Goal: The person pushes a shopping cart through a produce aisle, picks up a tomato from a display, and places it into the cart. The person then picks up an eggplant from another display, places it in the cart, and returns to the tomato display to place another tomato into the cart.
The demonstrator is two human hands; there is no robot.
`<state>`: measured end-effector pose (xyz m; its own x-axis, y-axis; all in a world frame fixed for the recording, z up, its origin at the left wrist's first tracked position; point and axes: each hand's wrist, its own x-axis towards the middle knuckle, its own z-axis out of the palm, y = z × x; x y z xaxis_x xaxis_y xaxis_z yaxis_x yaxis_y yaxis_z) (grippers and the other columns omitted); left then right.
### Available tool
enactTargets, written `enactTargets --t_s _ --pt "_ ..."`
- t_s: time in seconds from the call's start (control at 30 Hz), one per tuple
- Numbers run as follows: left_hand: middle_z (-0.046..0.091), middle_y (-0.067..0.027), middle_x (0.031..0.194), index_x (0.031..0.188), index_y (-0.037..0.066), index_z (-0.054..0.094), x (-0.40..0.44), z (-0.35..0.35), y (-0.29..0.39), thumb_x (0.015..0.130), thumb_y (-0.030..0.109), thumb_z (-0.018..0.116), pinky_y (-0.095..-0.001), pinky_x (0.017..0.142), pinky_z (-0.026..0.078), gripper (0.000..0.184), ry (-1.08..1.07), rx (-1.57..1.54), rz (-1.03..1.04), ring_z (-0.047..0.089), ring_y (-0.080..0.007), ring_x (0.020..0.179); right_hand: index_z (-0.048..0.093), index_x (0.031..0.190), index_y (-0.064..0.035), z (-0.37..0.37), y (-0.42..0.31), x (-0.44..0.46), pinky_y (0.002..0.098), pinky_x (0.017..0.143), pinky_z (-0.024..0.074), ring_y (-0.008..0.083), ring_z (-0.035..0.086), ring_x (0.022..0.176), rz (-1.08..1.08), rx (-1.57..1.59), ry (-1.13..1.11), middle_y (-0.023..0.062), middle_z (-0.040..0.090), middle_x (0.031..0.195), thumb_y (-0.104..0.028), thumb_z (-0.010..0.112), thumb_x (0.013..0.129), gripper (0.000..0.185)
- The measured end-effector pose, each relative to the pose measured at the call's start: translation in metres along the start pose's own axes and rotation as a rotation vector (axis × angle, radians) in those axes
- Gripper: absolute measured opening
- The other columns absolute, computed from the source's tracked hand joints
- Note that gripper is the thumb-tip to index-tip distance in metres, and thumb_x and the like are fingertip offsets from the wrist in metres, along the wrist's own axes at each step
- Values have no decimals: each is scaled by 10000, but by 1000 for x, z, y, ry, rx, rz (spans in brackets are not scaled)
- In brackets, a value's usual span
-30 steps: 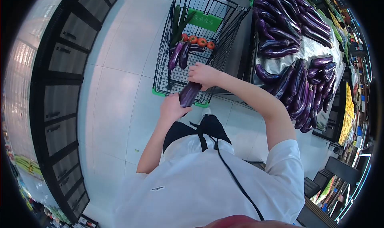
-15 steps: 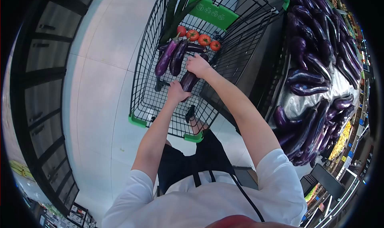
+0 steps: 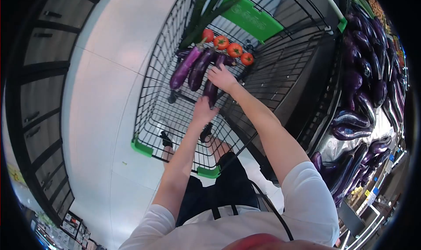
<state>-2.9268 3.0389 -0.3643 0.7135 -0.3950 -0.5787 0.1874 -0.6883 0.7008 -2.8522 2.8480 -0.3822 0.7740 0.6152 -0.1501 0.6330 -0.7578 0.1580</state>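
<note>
Inside the wire shopping cart, my left hand (image 3: 204,111) is closed round the lower end of a dark purple eggplant (image 3: 210,91). My right hand (image 3: 222,78) grips the same eggplant near its upper end. Just left of it lie a dark eggplant (image 3: 199,72) and a brighter purple one (image 3: 185,70), side by side. Another eggplant (image 3: 229,60) lies crosswise behind them, partly hidden. Several red tomatoes (image 3: 234,50) form a row beyond the eggplants. Long green vegetables (image 3: 202,24) rest at the cart's far left.
The cart (image 3: 153,105) has green corners and a green panel (image 3: 252,16). To its right, a display stand (image 3: 335,136) holds many eggplants (image 3: 351,118). Dark cabinets (image 3: 44,83) line the left side, across the pale floor (image 3: 101,96).
Both hands have carried the eggplant forward and down into the cart, beside the other eggplants. The view has moved closer to the cart, and the display has shifted right.
</note>
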Motion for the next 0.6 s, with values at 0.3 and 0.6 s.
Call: enactTargets --t_s 0.3,0.6 --pt "633 -146 1176 1142 42 618 -209 -188 30 878 48 694 -344 899 523 275 382 -290 334 648 -274 1019 596 1249 4 -115 -89 87 352 731 547 193 678 914 1038 1956 222 101 698 1116 -497 544 1009 558" --pt "677 -75 971 1091 19 639 -376 -240 -221 901 154 686 -299 739 554 238 534 -675 -301 671 -163 869 143 1512 81 -195 -219 192 501 996 470 396 580 1206 1208 937 -56 286 581 1300 -188 527 968 718"
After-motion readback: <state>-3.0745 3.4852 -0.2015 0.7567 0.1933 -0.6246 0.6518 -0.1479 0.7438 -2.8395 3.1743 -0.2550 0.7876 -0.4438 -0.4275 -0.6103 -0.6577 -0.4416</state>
